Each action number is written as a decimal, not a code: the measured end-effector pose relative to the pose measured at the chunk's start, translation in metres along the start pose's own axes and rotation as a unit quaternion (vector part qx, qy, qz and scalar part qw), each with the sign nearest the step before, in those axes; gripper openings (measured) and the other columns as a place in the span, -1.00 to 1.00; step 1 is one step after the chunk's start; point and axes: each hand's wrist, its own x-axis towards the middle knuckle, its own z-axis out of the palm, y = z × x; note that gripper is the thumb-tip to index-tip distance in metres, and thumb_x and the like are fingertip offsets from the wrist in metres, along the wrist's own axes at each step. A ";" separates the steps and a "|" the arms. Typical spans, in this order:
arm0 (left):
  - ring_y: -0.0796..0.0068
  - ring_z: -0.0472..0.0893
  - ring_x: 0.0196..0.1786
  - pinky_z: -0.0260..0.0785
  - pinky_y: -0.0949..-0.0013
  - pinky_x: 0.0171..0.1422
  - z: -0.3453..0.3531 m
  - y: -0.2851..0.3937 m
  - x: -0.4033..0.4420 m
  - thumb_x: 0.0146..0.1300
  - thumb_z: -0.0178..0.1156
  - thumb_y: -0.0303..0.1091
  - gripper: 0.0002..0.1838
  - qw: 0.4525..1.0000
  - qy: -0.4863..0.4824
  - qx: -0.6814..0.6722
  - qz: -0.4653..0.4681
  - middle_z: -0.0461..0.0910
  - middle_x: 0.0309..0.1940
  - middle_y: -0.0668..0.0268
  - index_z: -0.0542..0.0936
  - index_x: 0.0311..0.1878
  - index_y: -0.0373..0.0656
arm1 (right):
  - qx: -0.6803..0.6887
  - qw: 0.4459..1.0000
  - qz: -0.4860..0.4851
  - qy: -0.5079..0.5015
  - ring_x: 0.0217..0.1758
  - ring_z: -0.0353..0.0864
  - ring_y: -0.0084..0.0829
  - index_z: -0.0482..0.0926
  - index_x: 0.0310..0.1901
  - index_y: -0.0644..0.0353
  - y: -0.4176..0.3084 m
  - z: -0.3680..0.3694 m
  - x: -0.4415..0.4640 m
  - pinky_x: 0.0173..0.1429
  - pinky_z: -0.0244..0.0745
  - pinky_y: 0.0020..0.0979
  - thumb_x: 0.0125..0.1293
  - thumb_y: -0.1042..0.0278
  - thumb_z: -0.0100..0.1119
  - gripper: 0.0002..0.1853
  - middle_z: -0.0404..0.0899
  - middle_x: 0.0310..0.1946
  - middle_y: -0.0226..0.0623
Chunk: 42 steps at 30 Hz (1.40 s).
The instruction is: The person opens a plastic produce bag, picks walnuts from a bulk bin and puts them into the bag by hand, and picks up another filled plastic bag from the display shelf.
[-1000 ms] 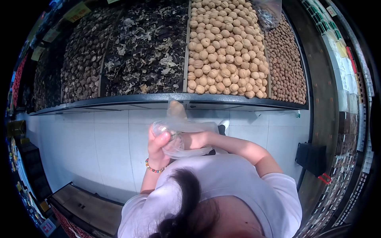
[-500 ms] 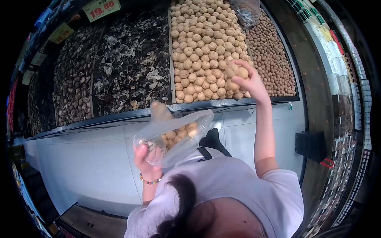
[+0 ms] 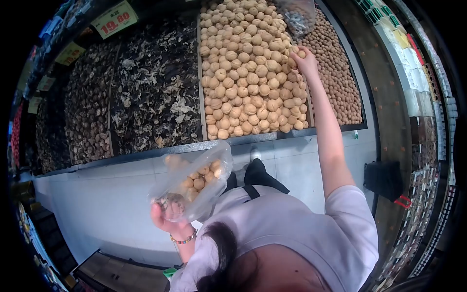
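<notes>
My left hand [image 3: 168,212] is closed on a clear plastic bag [image 3: 214,187] low on the left, in front of the bins. Several walnuts [image 3: 198,183] lie inside the bag, whose mouth hangs partly open. Out to the right, my right hand [image 3: 304,59] reaches over the far right side of the walnut bin [image 3: 250,78]. Its fingers are closed around a walnut [image 3: 293,50], near the divider to the bin of smaller brown nuts [image 3: 335,73].
Left of the walnuts are bins of dark dried fungus [image 3: 151,87] and dried mushrooms [image 3: 87,102]. A price sign [image 3: 116,19] stands behind. A plastic bag [image 3: 297,18] lies at the back. On the right are a black bag [image 3: 384,179] and shelves.
My right hand went from the plastic bag to the walnut bin, picked up walnuts, and is now farther back there. My left hand and the bag have shifted down and left.
</notes>
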 end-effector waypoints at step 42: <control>0.74 -0.03 -0.79 -0.14 0.53 -0.68 0.099 -0.115 0.011 0.26 -0.09 -0.32 -0.67 0.978 0.155 0.002 0.137 0.05 -0.84 0.58 0.19 -0.65 0.00 | -0.287 0.948 -0.097 -0.101 -0.11 0.47 -0.20 0.40 -0.12 0.16 0.080 -0.057 0.058 -0.05 0.38 -0.26 0.05 0.20 0.07 -0.65 0.44 -0.20 -0.17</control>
